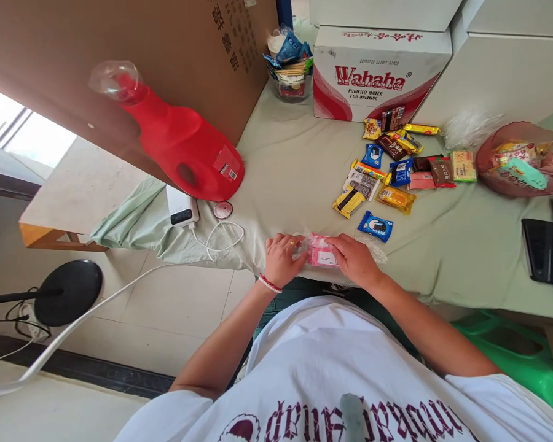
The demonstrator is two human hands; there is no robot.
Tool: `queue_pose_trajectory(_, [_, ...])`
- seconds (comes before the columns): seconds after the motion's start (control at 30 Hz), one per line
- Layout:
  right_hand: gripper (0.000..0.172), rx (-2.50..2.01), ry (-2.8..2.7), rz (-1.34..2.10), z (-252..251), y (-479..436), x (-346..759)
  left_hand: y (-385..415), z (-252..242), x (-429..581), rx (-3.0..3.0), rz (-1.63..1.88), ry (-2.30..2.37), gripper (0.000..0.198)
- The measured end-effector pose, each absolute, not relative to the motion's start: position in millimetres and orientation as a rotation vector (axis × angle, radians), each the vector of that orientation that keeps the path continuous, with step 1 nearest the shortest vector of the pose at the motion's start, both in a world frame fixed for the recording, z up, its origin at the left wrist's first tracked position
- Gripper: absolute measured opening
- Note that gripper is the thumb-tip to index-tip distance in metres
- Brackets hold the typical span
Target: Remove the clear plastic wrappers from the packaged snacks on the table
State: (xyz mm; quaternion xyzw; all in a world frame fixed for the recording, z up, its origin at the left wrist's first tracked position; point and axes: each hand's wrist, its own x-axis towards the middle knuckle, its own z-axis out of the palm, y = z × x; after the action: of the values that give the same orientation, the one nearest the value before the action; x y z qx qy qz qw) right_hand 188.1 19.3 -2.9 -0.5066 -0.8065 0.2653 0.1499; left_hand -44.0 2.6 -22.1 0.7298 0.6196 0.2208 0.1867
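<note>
At the table's front edge, pink packets lie inside or on a crinkled clear plastic bag. My left hand, with a ring and a beaded bracelet, has its curled fingers on the bag's left end. From the other side, my right hand pinches the packets' right edge with thumb and fingers. Just beyond my right hand is a blue snack packet. Several other wrapped snacks lie farther back, among them a yellow packet and an orange one.
A red jug stands left, near a white power bank with a cable. At the back are a Wahaha carton and a filled clear tub. Rightward sit a reddish bowl of snacks and a black phone-like object.
</note>
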Motion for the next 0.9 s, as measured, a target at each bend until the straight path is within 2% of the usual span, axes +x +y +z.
queue_pose_trajectory(0.07, [0.035, -1.438, -2.191, 0.756, -3.8, 20.1, 188.2, 11.3, -26.6, -42.1, 1.941, 0.580, 1.822, 0.017])
queue_pose_trajectory(0.23, [0.036, -1.391, -2.283, 0.661, 1.3, 15.5, 184.6, 26.4, -34.4, -35.1, 1.756, 0.561, 1.970, 0.013])
queue_pose_trajectory(0.37, [0.038, -1.338, -2.716, 0.534, 6.9, 4.8, 176.8, 31.4, -38.5, -29.1, 1.720, 0.582, 2.156, 0.044])
queue_pose_trajectory(0.43, [0.042, -1.306, -2.839, 0.503, 9.7, 0.3, 174.2, 34.2, -39.1, -30.4, 1.700, 0.612, 2.197, 0.038])
queue_pose_trajectory(0.5, [0.045, -1.301, -2.890, 0.498, 12.4, -2.2, 172.8, 36.9, -37.7, -33.9, 1.654, 0.723, 2.121, 0.018])
queue_pose_trajectory(0.57, [0.046, -1.311, -2.907, 0.509, 14.2, -2.7, 171.8, 37.6, -33.5, -36.2, 1.607, 0.845, 1.981, 0.009])
queue_pose_trajectory(0.77, [0.041, -1.275, -2.876, 0.563, 10.3, -2.9, 170.1, 14.4, -14.0, -15.8, 1.691, 0.915, 1.502, 0.012])
queue_pose_trajectory(0.9, [0.038, -1.196, -2.721, 0.639, 8.6, -16.0, 187.9, -5.8, -10.6, -4.8, 1.998, 0.801, 1.295, 0.031])
